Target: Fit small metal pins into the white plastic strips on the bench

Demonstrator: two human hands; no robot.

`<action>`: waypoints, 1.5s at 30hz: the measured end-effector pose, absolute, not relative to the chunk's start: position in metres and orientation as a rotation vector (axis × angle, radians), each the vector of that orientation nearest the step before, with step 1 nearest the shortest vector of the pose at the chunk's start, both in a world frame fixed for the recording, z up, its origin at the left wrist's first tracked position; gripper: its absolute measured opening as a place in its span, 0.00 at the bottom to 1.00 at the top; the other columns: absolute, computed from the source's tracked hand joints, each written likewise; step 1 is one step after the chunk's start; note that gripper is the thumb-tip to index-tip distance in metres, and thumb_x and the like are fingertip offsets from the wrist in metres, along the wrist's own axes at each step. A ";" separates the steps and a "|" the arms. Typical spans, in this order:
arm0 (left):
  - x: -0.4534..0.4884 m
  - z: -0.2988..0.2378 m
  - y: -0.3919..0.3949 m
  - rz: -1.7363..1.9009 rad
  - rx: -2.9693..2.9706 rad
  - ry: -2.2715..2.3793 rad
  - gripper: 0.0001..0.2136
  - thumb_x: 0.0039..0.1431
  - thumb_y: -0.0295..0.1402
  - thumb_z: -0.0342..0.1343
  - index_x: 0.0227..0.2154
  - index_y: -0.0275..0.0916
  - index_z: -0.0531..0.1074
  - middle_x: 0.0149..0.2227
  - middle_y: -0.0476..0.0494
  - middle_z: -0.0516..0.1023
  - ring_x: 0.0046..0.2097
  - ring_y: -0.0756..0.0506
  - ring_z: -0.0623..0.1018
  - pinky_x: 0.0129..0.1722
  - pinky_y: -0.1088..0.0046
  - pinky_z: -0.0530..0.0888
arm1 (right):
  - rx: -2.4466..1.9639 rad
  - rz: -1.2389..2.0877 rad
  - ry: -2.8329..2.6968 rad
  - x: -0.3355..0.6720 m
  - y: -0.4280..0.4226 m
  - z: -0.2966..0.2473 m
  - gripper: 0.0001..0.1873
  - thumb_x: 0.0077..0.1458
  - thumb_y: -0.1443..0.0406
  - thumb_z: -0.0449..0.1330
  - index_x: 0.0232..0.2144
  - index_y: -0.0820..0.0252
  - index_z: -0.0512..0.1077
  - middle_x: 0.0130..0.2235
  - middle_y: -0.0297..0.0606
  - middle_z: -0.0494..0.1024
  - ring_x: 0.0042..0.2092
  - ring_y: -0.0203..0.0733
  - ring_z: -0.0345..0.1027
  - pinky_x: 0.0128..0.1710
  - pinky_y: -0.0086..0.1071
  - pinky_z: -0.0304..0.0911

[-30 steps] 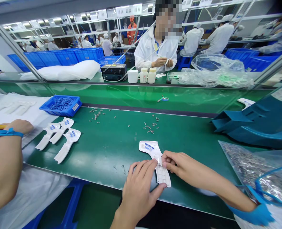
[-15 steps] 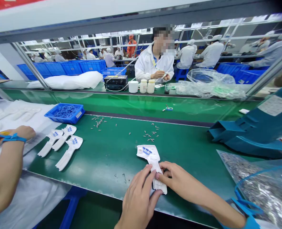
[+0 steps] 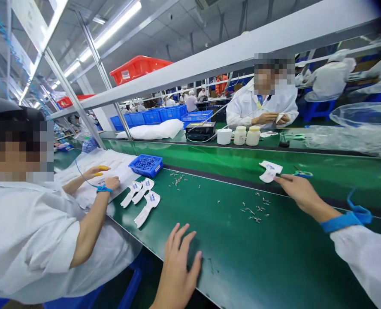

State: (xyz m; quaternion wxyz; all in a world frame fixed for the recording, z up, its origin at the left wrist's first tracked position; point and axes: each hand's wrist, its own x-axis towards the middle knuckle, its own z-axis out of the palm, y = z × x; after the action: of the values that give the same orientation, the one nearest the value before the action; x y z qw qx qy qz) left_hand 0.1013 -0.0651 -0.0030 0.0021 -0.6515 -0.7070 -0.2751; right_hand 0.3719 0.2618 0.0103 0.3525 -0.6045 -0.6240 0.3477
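Note:
My left hand [image 3: 177, 262] lies flat, fingers spread, on the dark green mat [image 3: 229, 244] near its front edge and holds nothing. My right hand [image 3: 298, 191], with a blue wrist strap [image 3: 343, 221] and a white sleeve, is stretched out to the bright green conveyor belt [image 3: 210, 156]. Its fingertips are together at the edge of a white plastic part [image 3: 270, 171] that rests on the belt. Small metal screws [image 3: 255, 212] lie scattered on the mat between my hands.
A co-worker in white [image 3: 32, 240] sits close at my left, arm by three white parts [image 3: 142, 195] and a blue bin [image 3: 145, 164]. More screws [image 3: 177, 180] lie there. Blue-handled scissors [image 3: 303, 174], white jars [image 3: 242, 135], a black device [image 3: 200, 128] and another person [image 3: 261, 107] lie beyond.
My right hand carried the white part from the mat's front edge out to the conveyor belt. My left hand let go of it and now lies flat. My head turned left and up.

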 end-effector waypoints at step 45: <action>0.208 0.003 0.028 -1.069 -1.820 -2.459 0.26 0.66 0.44 0.49 0.63 0.41 0.59 0.68 0.35 0.58 0.71 0.29 0.46 0.65 0.40 0.51 | -1.422 0.534 -2.052 0.402 0.170 -0.014 0.06 0.58 0.66 0.51 0.38 0.56 0.65 0.37 0.41 0.75 0.37 0.45 0.69 0.38 0.37 0.63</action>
State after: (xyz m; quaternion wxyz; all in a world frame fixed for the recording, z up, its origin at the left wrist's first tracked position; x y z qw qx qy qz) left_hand 0.2085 0.0281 0.0028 -0.0492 -0.5609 -0.7579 -0.3295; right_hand 0.4016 0.1699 -0.0143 0.2900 -0.5330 -0.7693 0.2001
